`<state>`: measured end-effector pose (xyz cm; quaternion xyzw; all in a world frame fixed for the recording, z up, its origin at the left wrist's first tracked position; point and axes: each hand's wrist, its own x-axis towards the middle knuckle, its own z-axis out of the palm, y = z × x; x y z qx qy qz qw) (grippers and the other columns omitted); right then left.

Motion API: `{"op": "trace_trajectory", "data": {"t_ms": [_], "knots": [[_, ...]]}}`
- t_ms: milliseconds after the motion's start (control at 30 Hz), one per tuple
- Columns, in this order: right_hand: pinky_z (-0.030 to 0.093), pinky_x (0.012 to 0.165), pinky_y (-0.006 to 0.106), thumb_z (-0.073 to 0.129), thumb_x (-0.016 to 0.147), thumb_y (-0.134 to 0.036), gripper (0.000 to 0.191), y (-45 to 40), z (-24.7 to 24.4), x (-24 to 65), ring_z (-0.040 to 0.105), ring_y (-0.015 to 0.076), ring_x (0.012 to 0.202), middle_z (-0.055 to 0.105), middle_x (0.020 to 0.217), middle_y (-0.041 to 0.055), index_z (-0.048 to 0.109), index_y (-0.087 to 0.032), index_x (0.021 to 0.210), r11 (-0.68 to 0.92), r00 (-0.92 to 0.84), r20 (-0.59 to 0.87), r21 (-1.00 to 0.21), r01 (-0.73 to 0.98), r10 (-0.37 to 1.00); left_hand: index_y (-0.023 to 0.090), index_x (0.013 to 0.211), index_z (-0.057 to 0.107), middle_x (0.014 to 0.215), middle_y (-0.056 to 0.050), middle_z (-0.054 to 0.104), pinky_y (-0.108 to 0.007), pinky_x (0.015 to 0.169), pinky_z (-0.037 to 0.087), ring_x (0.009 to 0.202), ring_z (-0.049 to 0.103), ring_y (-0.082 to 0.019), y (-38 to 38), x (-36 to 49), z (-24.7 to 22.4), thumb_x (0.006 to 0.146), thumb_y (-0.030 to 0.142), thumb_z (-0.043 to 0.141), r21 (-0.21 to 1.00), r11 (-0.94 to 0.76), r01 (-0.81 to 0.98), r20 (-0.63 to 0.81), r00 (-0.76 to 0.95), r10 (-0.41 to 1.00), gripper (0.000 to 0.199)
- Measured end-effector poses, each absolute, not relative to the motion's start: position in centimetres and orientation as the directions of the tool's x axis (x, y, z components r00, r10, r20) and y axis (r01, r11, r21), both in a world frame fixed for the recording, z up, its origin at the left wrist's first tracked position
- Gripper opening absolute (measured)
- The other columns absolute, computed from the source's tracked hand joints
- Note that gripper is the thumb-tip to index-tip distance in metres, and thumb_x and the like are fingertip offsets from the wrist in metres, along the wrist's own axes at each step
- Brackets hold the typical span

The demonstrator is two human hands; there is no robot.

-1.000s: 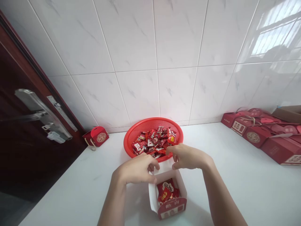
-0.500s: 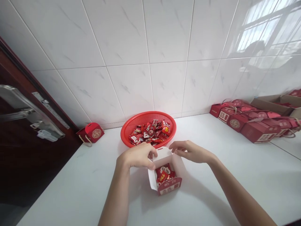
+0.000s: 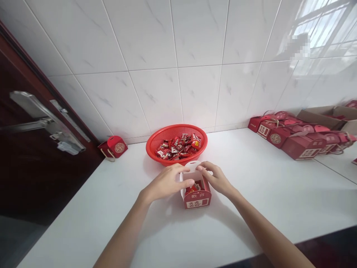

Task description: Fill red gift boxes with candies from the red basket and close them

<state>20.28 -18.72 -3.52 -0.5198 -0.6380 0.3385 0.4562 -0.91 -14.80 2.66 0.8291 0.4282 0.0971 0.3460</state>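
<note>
- Red-and-white cardboard box (image 3: 197, 201) was open-topped, pale flap (image 3: 193, 166) up, red packets (image 3: 196, 186) inside.
- Left hand (image 3: 167, 181): grip spread over edge.
- Right hand (image 3: 217, 180): at flap, couldn't tell grip.

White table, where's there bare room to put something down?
The white table has two wide bare patches: one between the lone red box and the left hand, another between the right hand and the clustered red boxes. The middle is crowded: basket, open box and both hands sit close together.
</note>
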Motion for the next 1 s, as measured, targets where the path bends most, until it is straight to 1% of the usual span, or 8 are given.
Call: {"op": "trace_trajectory", "data": {"t_ms": [133, 267, 433, 567, 700, 833, 933, 1000], "knots": [[0.050, 0.082, 0.034, 0.047, 0.094, -0.059, 0.043, -18.4, -4.5, 19.1, 0.060, 0.0192, 0.083, 0.068, 0.090, 0.0047, 0.061, -0.019, 0.086, 0.251, -0.004, 0.260, -0.930, 0.268, 0.966, 0.022, 0.135, 0.059, 0.143, -0.009, 0.058, -0.038, 0.110, 0.043, 0.134, 0.051, -0.030, -16.1, -1.1, 0.9, 0.084, 0.060, 0.066, 0.744, -0.391, 0.541, 0.012, 0.575, 0.818, 0.064], [0.050, 0.079, 0.033, 0.049, 0.092, -0.060, 0.042, -18.4, -5.4, 18.7, 0.059, 0.0189, 0.081, 0.067, 0.091, 0.0054, 0.058, -0.019, 0.087, 0.254, 0.015, 0.265, -0.938, 0.234, 0.964, 0.021, 0.143, 0.049, 0.150, -0.010, 0.051, -0.039, 0.115, 0.038, 0.140, 0.045, -0.028, -17.1, -0.6, -1.3, 0.092, 0.060, 0.055, 0.832, -0.382, 0.402, 0.147, 0.504, 0.851, 0.064], [0.049, 0.073, 0.030, 0.057, 0.090, -0.058, 0.039, -19.4, -6.0, 18.8, 0.059, 0.0188, 0.079, 0.065, 0.093, 0.0048, 0.059, -0.020, 0.096, 0.197, 0.021, 0.200, -0.975, 0.099, 0.979, 0.020, 0.158, 0.024, 0.165, -0.010, 0.028, -0.040, 0.124, 0.025, 0.153, 0.025, -0.026, -18.2, 0.2, -4.5, 0.101, 0.059, 0.031, 0.960, -0.238, 0.147, 0.153, 0.437, 0.887, 0.069], [0.050, 0.077, 0.032, 0.060, 0.088, -0.057, 0.037, -20.0, -6.3, 18.7, 0.060, 0.0209, 0.084, 0.066, 0.094, 0.0042, 0.059, -0.021, 0.097, 0.213, 0.028, 0.215, -0.975, 0.069, 0.976, 0.024, 0.162, 0.004, 0.168, -0.008, 0.019, -0.044, 0.124, 0.025, 0.154, 0.019, -0.028, -18.8, 0.1, -6.0, 0.101, 0.059, 0.029, 0.988, -0.157, -0.015, 0.148, 0.434, 0.889, 0.074], [0.050, 0.076, 0.033, 0.060, 0.089, -0.056, 0.037, -20.2, -6.7, 18.4, 0.062, 0.0238, 0.088, 0.067, 0.097, 0.0061, 0.060, -0.020, 0.099, 0.227, 0.028, 0.231, -0.970, 0.091, 0.973, 0.027, 0.160, 0.005, 0.169, -0.007, 0.015, -0.045, 0.126, 0.019, 0.157, 0.007, -0.029, -19.0, -0.1, -6.7, 0.095, 0.067, 0.041, 0.995, -0.099, -0.008, 0.094, 0.384, 0.918, 0.084], [0.050, 0.069, 0.031, 0.059, 0.088, -0.059, 0.040, -20.1, -7.2, 18.2, 0.061, 0.0229, 0.083, 0.067, 0.096, 0.0060, 0.060, -0.021, 0.099, 0.220, 0.044, 0.225, -0.971, 0.088, 0.973, 0.026, 0.153, 0.024, 0.164, -0.010, 0.028, -0.048, 0.122, 0.029, 0.154, 0.017, -0.035, -19.0, 0.0, -8.0, 0.089, 0.075, 0.047, 0.988, -0.113, -0.109, 0.146, 0.369, 0.918, 0.083], [0.049, 0.067, 0.029, 0.059, 0.088, -0.059, 0.039, -20.0, -7.4, 18.2, 0.060, 0.0211, 0.079, 0.067, 0.092, 0.0048, 0.060, -0.021, 0.096, 0.241, 0.063, 0.246, -0.968, 0.075, 0.967, 0.024, 0.145, 0.040, 0.158, -0.011, 0.039, -0.048, 0.120, 0.032, 0.149, 0.028, -0.036, -19.0, 0.1, -8.6, 0.093, 0.073, 0.041, 0.970, -0.164, -0.180, 0.221, 0.372, 0.901, 0.071], [0.048, 0.066, 0.029, 0.060, 0.088, -0.058, 0.038, -19.9, -7.4, 18.2, 0.060, 0.0201, 0.077, 0.066, 0.090, 0.0043, 0.060, -0.020, 0.095, 0.255, 0.068, 0.260, -0.964, 0.076, 0.963, 0.023, 0.143, 0.046, 0.154, -0.011, 0.045, -0.048, 0.119, 0.032, 0.147, 0.032, -0.035, -18.9, 0.0, -8.6, 0.096, 0.067, 0.040, 0.975, -0.174, -0.141, 0.216, 0.388, 0.896, 0.064]]}}
